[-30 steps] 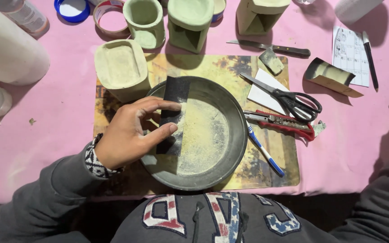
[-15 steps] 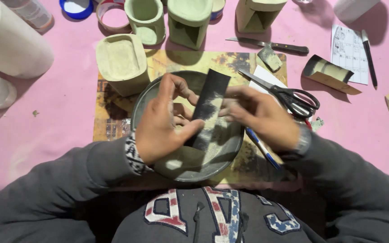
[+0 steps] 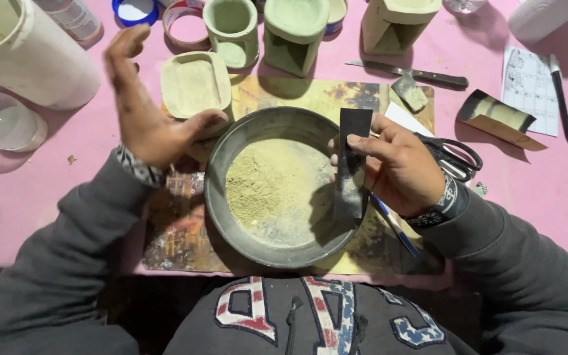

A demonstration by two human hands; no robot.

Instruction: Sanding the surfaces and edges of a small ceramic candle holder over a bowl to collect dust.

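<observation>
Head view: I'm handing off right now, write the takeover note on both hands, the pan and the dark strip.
Right hand: grip shut on the dark strip, held upright over the right rim of the round metal pan.
Left hand: open, raised above the table, holding nothing, near the square clay dish.
Pan sits on the printed mat; greenish powder is heaped in it, so powder is already collected.
Scissors and blue pen lie right of the pan.
Clay moulds at the back remain untouched.

One round metal pan (image 3: 284,190), one dark strip (image 3: 351,164), one pair of scissors (image 3: 451,158), one knife (image 3: 415,75), four greenish cast vessels (image 3: 195,82), two hands (image 3: 399,167).
</observation>
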